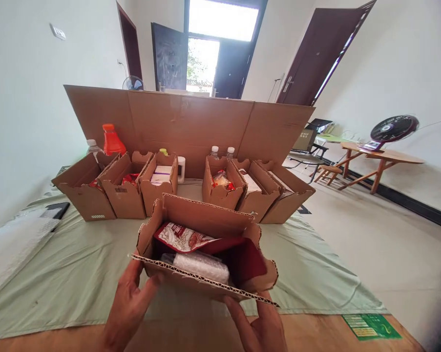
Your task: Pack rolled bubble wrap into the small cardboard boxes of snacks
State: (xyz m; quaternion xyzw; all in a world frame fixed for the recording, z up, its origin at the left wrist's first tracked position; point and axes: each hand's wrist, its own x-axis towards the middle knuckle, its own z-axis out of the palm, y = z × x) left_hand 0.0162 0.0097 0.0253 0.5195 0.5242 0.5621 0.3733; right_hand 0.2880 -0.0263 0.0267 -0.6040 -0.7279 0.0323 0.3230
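A pale green cloth (323, 278) spreads under and beyond the left hand (130, 303) and right hand (259, 322), with a cardboard board (191, 129) standing well ahead of them. The box (205, 212) is between the 2 hands: brown, corrugated, open-topped, its 2 ends notched and its rough rims showing the fluting. Both hands grasp its near corners, thumbs at the near wall; I cannot tell whether it touches the cloth.

Ahead of the hands, 6 similar bins (97, 205) stand in 2 groups of 3. In the left group, the outer 2 hold red packs (131, 179) and the inner 1 white packs (160, 175). In the right group, the innermost holds a red-and-yellow packet (222, 180); the other 2 hold white items (252, 182).

Inside the box, a dark red pouch (185, 238) with whitish print lies along the far side; nearer the hands is a bubble-wrapped item (201, 266).
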